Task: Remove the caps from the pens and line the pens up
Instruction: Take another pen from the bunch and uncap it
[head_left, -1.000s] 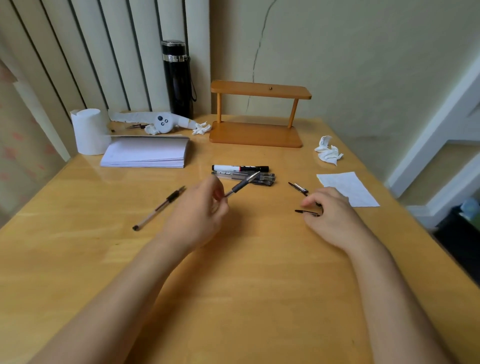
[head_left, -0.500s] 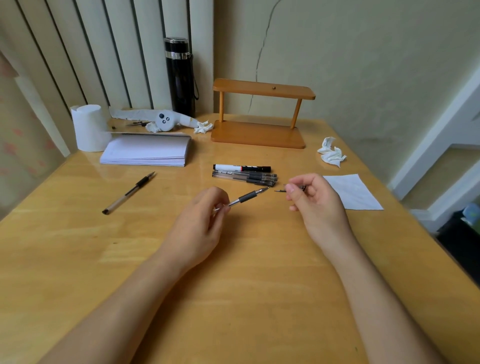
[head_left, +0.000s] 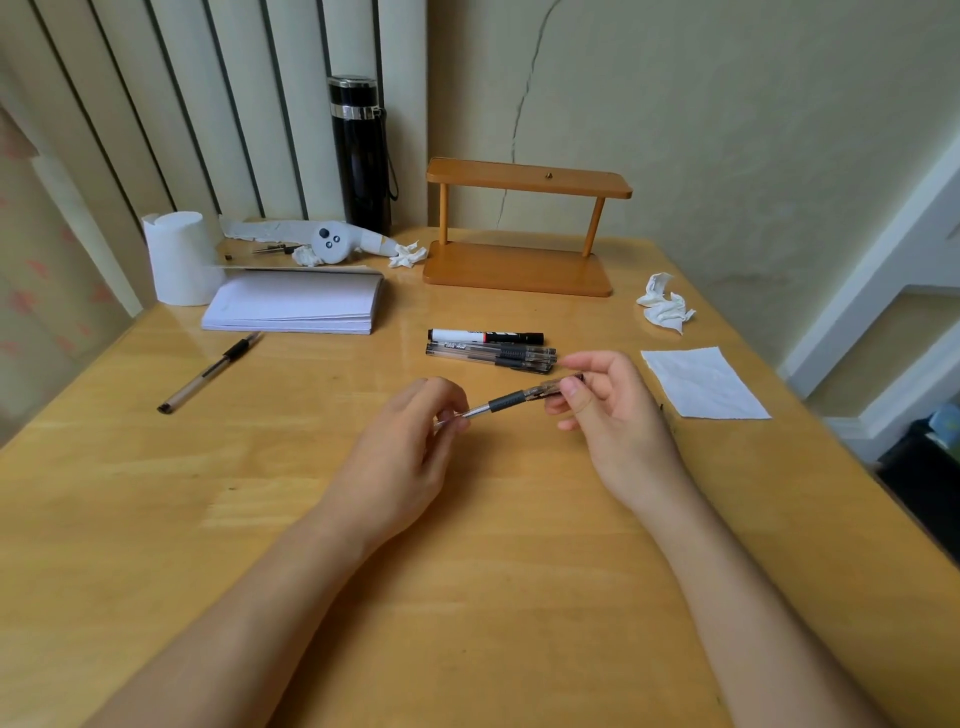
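Note:
Above the middle of the wooden table (head_left: 467, 571), my left hand (head_left: 405, 457) grips the barrel end of a clear pen with a black grip (head_left: 501, 404). My right hand (head_left: 608, 410) pinches a clear cap (head_left: 558, 385) that sits over the pen's tip end. Behind the hands lie a white-and-black marker (head_left: 485, 336) and a close row of clear pens (head_left: 493, 354), side by side. One more pen (head_left: 210, 371) lies alone and slanted at the left.
A white paper stack (head_left: 293, 306), a paper roll (head_left: 179, 257), a grey controller (head_left: 330, 244) and a black flask (head_left: 361, 156) stand at the back left. A wooden shelf (head_left: 519, 228) is at the back centre, crumpled tissue (head_left: 665, 304) and a flat paper sheet (head_left: 704, 382) at the right.
My right hand lifted a cap from the table and brought it left to the pen's tip. The cap now sits over the tip. My left hand kept hold of the pen.

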